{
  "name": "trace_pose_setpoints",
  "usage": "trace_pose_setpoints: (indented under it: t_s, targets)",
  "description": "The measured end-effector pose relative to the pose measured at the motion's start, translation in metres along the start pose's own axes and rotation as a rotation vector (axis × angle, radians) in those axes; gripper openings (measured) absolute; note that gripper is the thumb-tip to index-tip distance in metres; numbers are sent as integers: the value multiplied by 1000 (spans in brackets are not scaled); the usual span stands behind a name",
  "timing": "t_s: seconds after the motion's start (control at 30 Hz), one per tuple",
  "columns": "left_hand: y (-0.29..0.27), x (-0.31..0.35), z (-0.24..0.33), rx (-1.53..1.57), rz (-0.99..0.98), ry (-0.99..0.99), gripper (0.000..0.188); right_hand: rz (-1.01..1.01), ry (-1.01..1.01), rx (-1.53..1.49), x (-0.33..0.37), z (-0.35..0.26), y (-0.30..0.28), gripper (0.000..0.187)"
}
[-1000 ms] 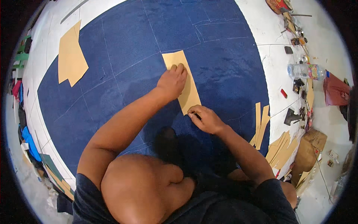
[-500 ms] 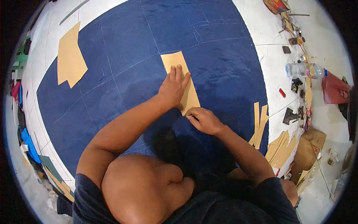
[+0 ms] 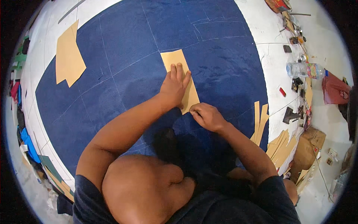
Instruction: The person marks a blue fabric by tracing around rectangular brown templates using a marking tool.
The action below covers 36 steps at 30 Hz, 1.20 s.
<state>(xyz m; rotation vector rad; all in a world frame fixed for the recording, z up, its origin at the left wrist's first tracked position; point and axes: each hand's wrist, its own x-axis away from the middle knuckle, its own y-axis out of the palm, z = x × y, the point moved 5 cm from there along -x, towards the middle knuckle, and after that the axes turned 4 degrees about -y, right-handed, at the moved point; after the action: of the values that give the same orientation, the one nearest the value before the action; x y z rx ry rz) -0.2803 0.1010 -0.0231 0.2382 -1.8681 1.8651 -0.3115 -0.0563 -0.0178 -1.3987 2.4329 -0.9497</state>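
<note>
Beside cloth (image 3: 130, 37), clear bottle (image 3: 305, 70); left grip (image 3: 173, 87) spread on card (image 3: 173, 57), right grip (image 3: 208, 116) pinched, hold unclear

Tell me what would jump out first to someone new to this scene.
The broad dark blue cloth dominates, spread over the middle of the white floor. Next comes the tan strip near its centre, with the left hand spread flat on it and the right hand at its near right corner. A larger angular tan piece stands out at upper left, overlapping the cloth's edge.
</note>
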Motion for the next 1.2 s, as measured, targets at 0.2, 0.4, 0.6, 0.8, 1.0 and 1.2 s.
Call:
trace_pose_setpoints:
  t_s: [0.2, 0.4, 0.6, 0.8, 1.0, 1.2]
  targets:
    - [-2, -1, 1, -21, -15, -12, 135, -23, 74, 34, 3, 6, -6, 17]
    - [-2, -1, 2, -43, -38, -25, 130, 28, 60, 46, 6, 10, -11, 17]
    - [-2, -2, 2, 131, 93, -70, 116, 81, -9, 58, 6, 9, -9, 17]
    - [-3, -3, 5, 102, 126, -89, 110, 86, 30, 66, 13, 13, -15, 18]
    - [-4, -3, 5, 116, 128, -106, 109, 63, 87, 79, 12, 18, -16, 18]
    - [-5, -4, 6, 104, 106, -110, 110, 79, 117, 107, 19, 22, -23, 16]
